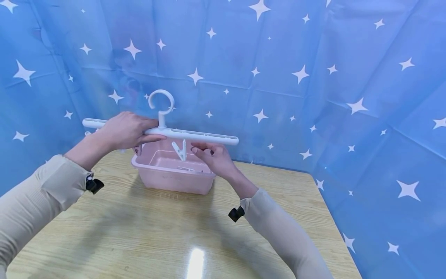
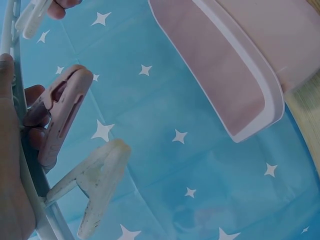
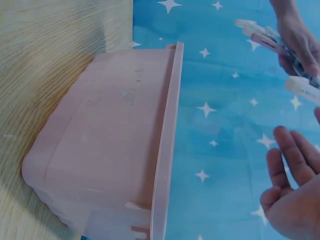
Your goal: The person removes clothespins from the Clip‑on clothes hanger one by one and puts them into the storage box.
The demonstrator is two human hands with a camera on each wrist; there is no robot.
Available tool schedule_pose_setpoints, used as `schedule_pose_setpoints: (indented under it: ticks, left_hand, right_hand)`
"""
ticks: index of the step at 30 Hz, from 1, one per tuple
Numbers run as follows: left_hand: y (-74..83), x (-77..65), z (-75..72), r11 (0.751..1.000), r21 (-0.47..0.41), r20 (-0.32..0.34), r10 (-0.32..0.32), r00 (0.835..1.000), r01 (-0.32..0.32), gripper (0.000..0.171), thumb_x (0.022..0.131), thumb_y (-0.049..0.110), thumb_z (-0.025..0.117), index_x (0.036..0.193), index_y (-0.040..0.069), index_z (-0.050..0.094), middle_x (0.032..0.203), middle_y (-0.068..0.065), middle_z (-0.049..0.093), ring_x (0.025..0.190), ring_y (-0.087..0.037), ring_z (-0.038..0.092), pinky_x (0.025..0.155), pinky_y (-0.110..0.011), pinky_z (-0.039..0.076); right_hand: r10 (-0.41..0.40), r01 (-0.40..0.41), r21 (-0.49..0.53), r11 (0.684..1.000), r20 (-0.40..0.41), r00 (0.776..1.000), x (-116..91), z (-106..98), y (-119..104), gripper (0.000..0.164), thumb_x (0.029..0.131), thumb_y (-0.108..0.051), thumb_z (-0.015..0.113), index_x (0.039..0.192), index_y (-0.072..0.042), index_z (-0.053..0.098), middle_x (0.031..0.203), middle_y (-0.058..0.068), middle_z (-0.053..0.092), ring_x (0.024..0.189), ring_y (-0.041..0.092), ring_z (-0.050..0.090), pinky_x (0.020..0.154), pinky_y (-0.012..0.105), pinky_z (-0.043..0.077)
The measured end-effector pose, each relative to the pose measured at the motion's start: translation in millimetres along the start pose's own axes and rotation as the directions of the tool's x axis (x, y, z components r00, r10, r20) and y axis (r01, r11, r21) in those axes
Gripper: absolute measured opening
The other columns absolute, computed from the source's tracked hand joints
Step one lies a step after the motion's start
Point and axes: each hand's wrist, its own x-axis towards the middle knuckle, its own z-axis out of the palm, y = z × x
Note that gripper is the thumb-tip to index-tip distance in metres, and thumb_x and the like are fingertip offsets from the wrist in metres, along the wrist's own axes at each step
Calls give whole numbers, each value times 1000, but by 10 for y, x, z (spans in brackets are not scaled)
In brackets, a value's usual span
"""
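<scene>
A white hanger bar [image 1: 202,136] with a hook on top is held by my left hand [image 1: 127,130], fingers and thumb around it just left of the hook. From the bar hangs a white clothespin [image 1: 180,150], right of the hook. In the left wrist view, a pink clothespin [image 2: 67,110] and another white clothespin [image 2: 102,187] hang along the bar by that hand. My right hand [image 1: 217,161] is under the bar's right half, beside the hanging white clothespin. Its fingers [image 3: 287,155] are loosely extended with nothing between them in the right wrist view.
Below the hanger, a pink plastic basin [image 1: 174,180] stands on the wooden table [image 1: 156,228]. A small clip [image 1: 186,169] lies inside it. A blue curtain with white stars [image 1: 278,97] hangs behind the table and along its right side.
</scene>
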Motion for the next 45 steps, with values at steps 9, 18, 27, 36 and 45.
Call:
schedule_pose_setpoints:
  ticks: [9,18,27,36,45]
  left_hand:
    - [12,8,-10,1000,4,3,-7,1000,7,30,91,47,69,81,21,57,57,8,47,52,-12,50,56,-41,48]
    - [25,19,10,1000,4,-23,13,1000,-13,30,88,42,74,79,21,55,57,9,43,50,-11,45,53,-38,46]
    - [47,40,2,1000,4,-16,14,1000,-14,30,88,42,74,78,21,55,58,9,45,50,-12,45,53,-37,46]
    - [46,39,27,1000,4,-33,31,999,-30,31,88,43,73,77,21,54,57,9,43,49,-11,43,52,-36,44]
    - [58,65,40,998,7,-52,64,997,-64,34,88,47,71,77,20,54,58,9,42,49,-11,41,52,-36,44]
  right_hand:
    - [-45,45,19,999,16,999,-11,2,-45,38,100,-45,57,130,-22,67,121,-4,71,116,13,63,87,33,44]
    - [-70,67,55,996,58,996,8,27,-64,39,103,-44,51,133,-21,64,127,6,69,123,20,63,105,42,47]
    - [-96,84,108,991,110,989,15,44,-97,38,105,-36,49,136,-18,61,135,4,64,127,22,60,106,45,48]
    - [-174,149,160,976,151,973,38,76,-109,39,108,-28,42,139,-10,58,139,8,61,128,23,58,111,40,43]
    - [-193,163,163,973,188,963,45,80,-85,50,107,-44,41,144,-11,54,144,10,57,134,24,53,112,39,41]
